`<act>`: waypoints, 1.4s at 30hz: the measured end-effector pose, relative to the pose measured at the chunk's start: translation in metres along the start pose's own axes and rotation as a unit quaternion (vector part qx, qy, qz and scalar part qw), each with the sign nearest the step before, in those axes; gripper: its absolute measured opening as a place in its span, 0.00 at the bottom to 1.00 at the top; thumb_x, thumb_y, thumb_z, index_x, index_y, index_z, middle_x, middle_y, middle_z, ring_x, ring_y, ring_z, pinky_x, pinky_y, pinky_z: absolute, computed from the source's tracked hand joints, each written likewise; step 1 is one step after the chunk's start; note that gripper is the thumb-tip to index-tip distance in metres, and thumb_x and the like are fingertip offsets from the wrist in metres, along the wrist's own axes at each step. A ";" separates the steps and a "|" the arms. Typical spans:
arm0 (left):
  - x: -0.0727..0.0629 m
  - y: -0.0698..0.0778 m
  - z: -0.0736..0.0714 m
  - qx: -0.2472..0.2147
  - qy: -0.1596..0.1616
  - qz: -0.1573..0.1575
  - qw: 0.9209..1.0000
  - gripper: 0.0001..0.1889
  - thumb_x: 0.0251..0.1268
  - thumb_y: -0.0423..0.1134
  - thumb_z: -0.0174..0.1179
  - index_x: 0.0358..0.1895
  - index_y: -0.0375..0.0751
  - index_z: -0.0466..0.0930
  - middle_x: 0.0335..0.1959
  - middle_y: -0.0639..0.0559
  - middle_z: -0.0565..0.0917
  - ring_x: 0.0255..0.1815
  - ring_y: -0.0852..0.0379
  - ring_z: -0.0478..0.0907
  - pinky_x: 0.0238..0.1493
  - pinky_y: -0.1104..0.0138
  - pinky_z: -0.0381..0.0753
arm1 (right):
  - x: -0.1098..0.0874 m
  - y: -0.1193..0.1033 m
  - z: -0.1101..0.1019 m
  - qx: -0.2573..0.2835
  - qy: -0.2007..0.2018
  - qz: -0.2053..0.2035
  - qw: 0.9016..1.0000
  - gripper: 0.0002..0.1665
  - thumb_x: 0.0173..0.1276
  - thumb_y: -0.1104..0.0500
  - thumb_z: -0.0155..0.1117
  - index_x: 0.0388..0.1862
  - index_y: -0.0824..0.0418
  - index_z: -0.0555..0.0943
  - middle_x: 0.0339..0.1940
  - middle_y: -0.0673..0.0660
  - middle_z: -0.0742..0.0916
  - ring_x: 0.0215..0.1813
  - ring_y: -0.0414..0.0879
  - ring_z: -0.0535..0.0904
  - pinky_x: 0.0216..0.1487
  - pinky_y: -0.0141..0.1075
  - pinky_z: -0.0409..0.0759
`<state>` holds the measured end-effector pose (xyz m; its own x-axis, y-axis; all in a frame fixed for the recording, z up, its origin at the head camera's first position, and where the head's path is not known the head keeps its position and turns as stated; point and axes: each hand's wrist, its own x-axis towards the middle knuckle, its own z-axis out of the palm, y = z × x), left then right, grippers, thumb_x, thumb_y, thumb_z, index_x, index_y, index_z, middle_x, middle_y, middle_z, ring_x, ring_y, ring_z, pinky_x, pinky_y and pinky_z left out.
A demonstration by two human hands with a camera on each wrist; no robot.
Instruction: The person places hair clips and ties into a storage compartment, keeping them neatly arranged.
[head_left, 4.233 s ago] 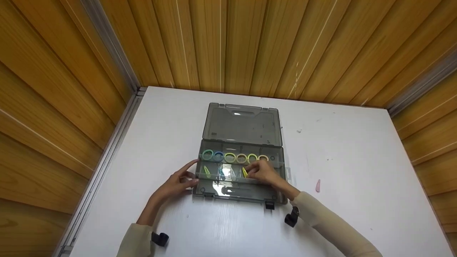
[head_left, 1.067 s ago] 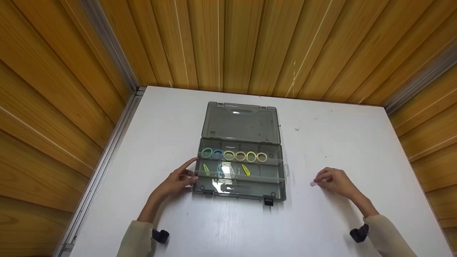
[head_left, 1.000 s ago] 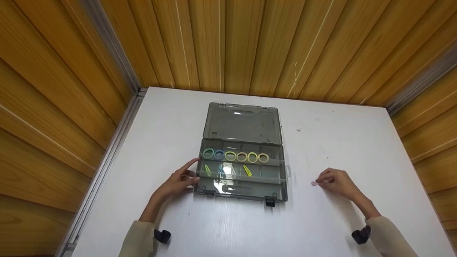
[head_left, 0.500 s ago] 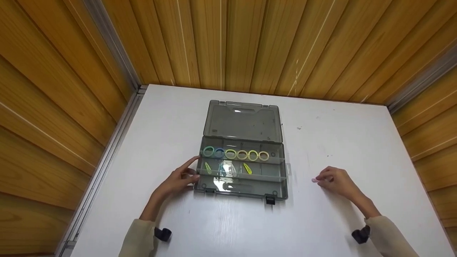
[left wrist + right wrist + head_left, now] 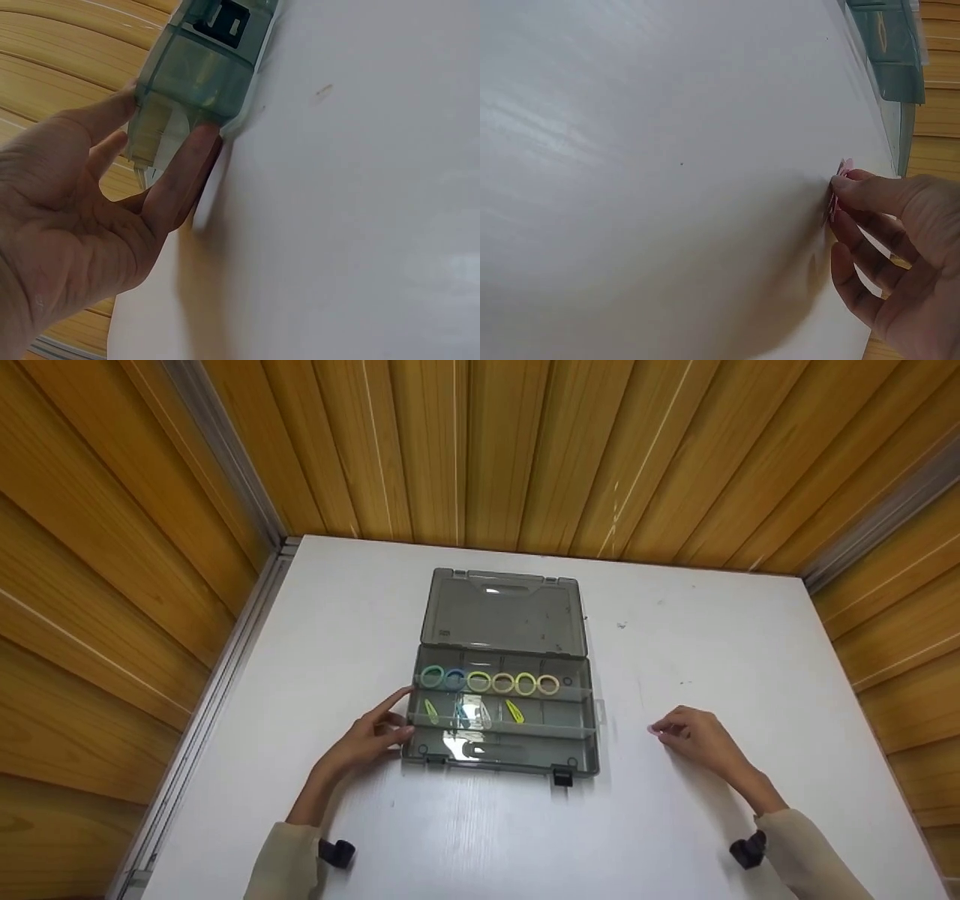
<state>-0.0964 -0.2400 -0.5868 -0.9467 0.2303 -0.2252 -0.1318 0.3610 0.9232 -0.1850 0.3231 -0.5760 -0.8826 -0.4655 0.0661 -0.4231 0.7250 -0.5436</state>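
An open grey see-through storage box (image 5: 510,750) lies on the white table. Hair rings, the green one (image 5: 432,675) at the far left, line its back row. In the middle row are snap hair clips: a light green one (image 5: 431,712), a blue one (image 5: 463,715), a pale one (image 5: 484,712) and a yellow one (image 5: 514,711). My left hand (image 5: 360,746) rests with spread fingers against the box's left end. To the right of the box, my right hand (image 5: 701,739) pinches a pink snap hair clip (image 5: 844,166) between thumb and fingertips, close over the table.
The lid (image 5: 506,611) is folded back flat behind the box. A black latch (image 5: 562,776) juts from the front right edge. Wooden panel walls (image 5: 487,450) stand behind and on both sides of the table.
My right hand has let go of the yellow clip in the middle row and moved right, out of the box. It has taken hold of the pink clip from the table. The left hand stays put.
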 end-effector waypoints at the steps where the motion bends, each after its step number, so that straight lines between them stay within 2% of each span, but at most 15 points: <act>1: 0.000 0.000 0.000 -0.003 -0.001 0.002 1.000 0.38 0.75 0.44 0.61 0.83 0.57 0.53 0.57 0.34 0.80 0.50 0.48 0.83 0.54 0.56 0.83 | 0.000 0.000 -0.001 -0.003 -0.002 -0.004 1.000 0.10 0.60 0.73 0.73 0.40 0.64 0.90 0.37 0.55 0.89 0.36 0.46 0.85 0.35 0.28 0.83; 6: 0.000 0.000 -0.001 -0.021 -0.010 0.006 1.000 0.39 0.74 0.45 0.62 0.83 0.56 0.53 0.57 0.32 0.78 0.52 0.47 0.83 0.56 0.52 0.86 | -0.003 0.002 -0.002 0.000 0.003 -0.028 1.000 0.10 0.58 0.75 0.73 0.39 0.66 0.90 0.36 0.57 0.88 0.33 0.44 0.84 0.33 0.28 0.82; 12: -0.001 0.001 -0.001 -0.032 -0.013 -0.003 0.999 0.39 0.75 0.44 0.62 0.83 0.57 0.53 0.59 0.30 0.76 0.54 0.45 0.82 0.56 0.50 0.86 | 0.000 0.001 -0.001 -0.009 0.002 -0.015 1.000 0.10 0.59 0.74 0.73 0.39 0.65 0.91 0.35 0.55 0.89 0.32 0.38 0.81 0.32 0.27 0.80; 15: -0.002 0.001 -0.001 -0.027 -0.013 -0.004 1.000 0.39 0.75 0.44 0.62 0.83 0.58 0.53 0.60 0.31 0.76 0.55 0.45 0.81 0.56 0.50 0.86 | 0.001 -0.001 0.001 -0.013 0.002 -0.008 1.000 0.11 0.59 0.73 0.73 0.41 0.65 0.91 0.34 0.55 0.90 0.33 0.38 0.82 0.33 0.28 0.81; 20: -0.002 0.001 -0.003 0.000 -0.008 0.006 1.000 0.39 0.75 0.45 0.61 0.83 0.56 0.52 0.58 0.33 0.78 0.53 0.47 0.82 0.56 0.52 0.85 | 0.005 -0.006 0.001 0.001 -0.007 0.000 1.000 0.09 0.65 0.70 0.70 0.44 0.68 0.89 0.36 0.59 0.91 0.36 0.47 0.86 0.38 0.32 0.85; 23: -0.001 0.001 -0.003 0.017 -0.003 0.014 1.000 0.38 0.76 0.46 0.60 0.83 0.54 0.52 0.56 0.35 0.80 0.52 0.50 0.82 0.56 0.55 0.82 | 0.008 -0.008 0.000 0.019 -0.014 0.007 1.000 0.11 0.66 0.70 0.69 0.47 0.70 0.87 0.37 0.61 0.91 0.37 0.49 0.86 0.39 0.32 0.85; 30: -0.001 0.001 -0.002 0.021 -0.001 0.018 1.000 0.38 0.76 0.46 0.60 0.83 0.53 0.52 0.56 0.35 0.81 0.52 0.50 0.82 0.57 0.55 0.80 | 0.014 -0.012 -0.002 0.048 -0.016 0.006 0.999 0.20 0.62 0.75 0.68 0.54 0.72 0.84 0.33 0.61 0.87 0.34 0.45 0.85 0.35 0.29 0.84; 38: -0.001 -0.001 -0.001 0.012 0.000 0.015 1.000 0.38 0.75 0.46 0.61 0.83 0.55 0.53 0.56 0.34 0.80 0.52 0.49 0.83 0.56 0.55 0.82 | 0.015 -0.010 -0.001 0.089 -0.015 0.050 0.995 0.18 0.62 0.75 0.68 0.51 0.70 0.83 0.34 0.61 0.86 0.37 0.50 0.88 0.31 0.26 0.83; 42: 0.000 -0.002 0.000 -0.001 0.000 0.004 1.000 0.38 0.75 0.46 0.62 0.82 0.58 0.54 0.56 0.34 0.80 0.51 0.49 0.83 0.56 0.53 0.85 | 0.014 -0.009 0.000 0.110 0.002 0.072 0.991 0.14 0.62 0.73 0.71 0.47 0.70 0.83 0.36 0.63 0.87 0.37 0.49 0.88 0.31 0.27 0.84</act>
<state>-0.0965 -0.2409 -0.5883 -0.9480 0.2326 -0.2172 -0.1245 0.3569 0.9258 -0.1933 0.3102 -0.5699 -0.9315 -0.3631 -0.0222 -0.2385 0.6557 -0.7164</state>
